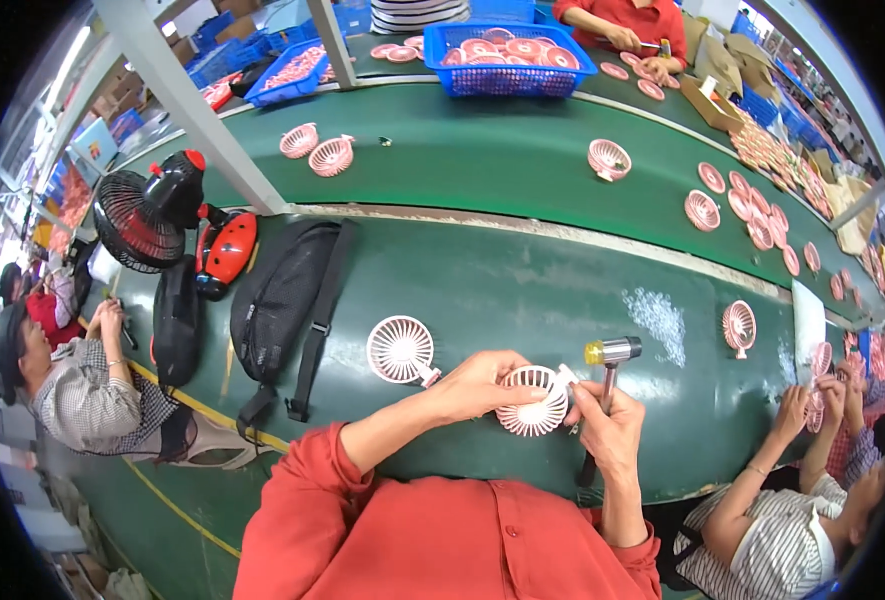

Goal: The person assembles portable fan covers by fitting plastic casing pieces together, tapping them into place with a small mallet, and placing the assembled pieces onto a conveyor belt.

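My left hand (477,386) is closed on the edge of a pale pink round fan grille (532,408), held over the green bench in front of me. My right hand (610,432) is wrapped round the handle of a small hammer (612,350), whose head is yellow at one end and black at the other. The thumb and fingers of that same hand meet the little neck on the grille's right side; whether they pinch a small part there, I cannot tell. Left of my left hand, another pink grille (400,349) lies on the bench.
Small clear pieces (654,322) are scattered right of the hammer, near another grille (738,328). A black bag (287,300) and a black-and-red fan (147,215) lie left. Beyond a ledge runs a green belt (482,150) with pink parts. Co-workers sit on both sides.
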`<state>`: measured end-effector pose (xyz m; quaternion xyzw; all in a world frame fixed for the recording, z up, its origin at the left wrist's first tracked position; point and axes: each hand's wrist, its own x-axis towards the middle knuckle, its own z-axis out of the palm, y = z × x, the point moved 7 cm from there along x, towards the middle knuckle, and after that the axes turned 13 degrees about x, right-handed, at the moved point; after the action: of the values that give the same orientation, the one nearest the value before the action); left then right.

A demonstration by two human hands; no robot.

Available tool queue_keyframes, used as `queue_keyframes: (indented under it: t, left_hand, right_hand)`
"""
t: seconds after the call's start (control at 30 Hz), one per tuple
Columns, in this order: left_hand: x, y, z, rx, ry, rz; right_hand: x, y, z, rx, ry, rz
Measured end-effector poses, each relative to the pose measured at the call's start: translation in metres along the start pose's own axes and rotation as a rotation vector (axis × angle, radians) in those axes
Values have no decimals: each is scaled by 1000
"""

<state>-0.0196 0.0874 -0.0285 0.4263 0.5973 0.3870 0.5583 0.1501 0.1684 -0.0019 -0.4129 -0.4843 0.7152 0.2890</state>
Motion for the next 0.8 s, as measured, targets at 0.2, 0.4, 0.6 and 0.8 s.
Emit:
queue_keyframes:
  t: [0.2,0.4,0.6,0.8]
  left_hand:
    - [16,91,-72,1212,773,515]
    - [49,74,-200,1385,1017,317]
    - [39,15,-350,1502,1132,-205]
    - [50,-1,-362,1762,1080,-264]
  right_hand:
    - [1,-30,-4,-233,178,-354]
    - [-14,-25,-24,-57,228,-603]
    - [-12,-23,-3,79,56,-307]
    - [-4,-4,6,116,7,-98]
